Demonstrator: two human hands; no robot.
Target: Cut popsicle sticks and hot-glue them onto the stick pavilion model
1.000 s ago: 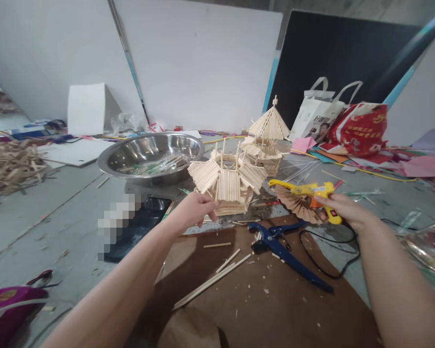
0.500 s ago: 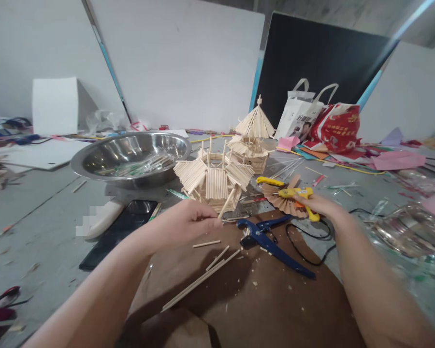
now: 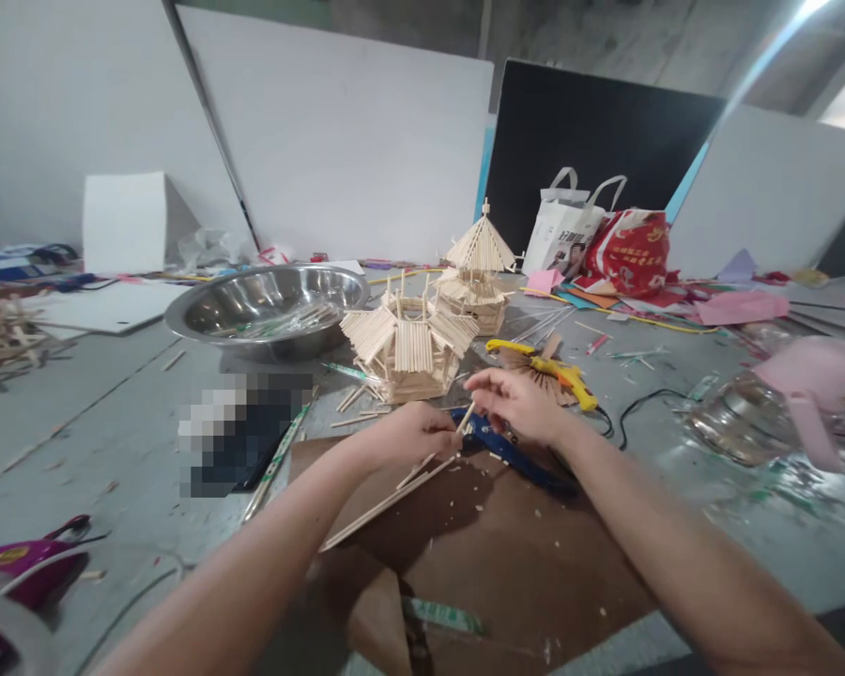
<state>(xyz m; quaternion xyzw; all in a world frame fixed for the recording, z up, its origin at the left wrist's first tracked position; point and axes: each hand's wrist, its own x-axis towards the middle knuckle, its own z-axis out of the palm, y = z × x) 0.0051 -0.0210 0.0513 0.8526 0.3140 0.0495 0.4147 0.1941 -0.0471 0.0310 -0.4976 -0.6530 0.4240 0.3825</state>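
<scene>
A short wooden stick [image 3: 467, 417] slants up from my left hand [image 3: 422, 434], pinched between thumb and fingers. My right hand [image 3: 514, 404] is at the stick's upper end, its fingers curved and apart; whether they touch it I cannot tell. Just behind stands a small pavilion of wooden sticks [image 3: 413, 345] with a flared roof and upright posts. Blue cutting pliers [image 3: 535, 469] lie under my right hand, partly hidden. A yellow glue gun [image 3: 570, 377] rests on a brown pleated paper fan [image 3: 535, 366]. Long loose sticks [image 3: 387, 512] lie on the brown sheet [image 3: 507, 563] below my hands.
A steel basin [image 3: 268, 352] holding wrapped sticks stands left of the pavilion. A second, pointed-roof stick pavilion [image 3: 483, 249] is behind. A dark phone-like slab [image 3: 253, 451], partly blurred, lies left. Bags [image 3: 630, 253], coloured paper and a clear plastic container [image 3: 729, 422] are to the right.
My right hand has let go of the yellow glue gun, now lying on the fan, and moved left to the stick. My left hand has drawn the stick away from the pavilion. The view has shifted.
</scene>
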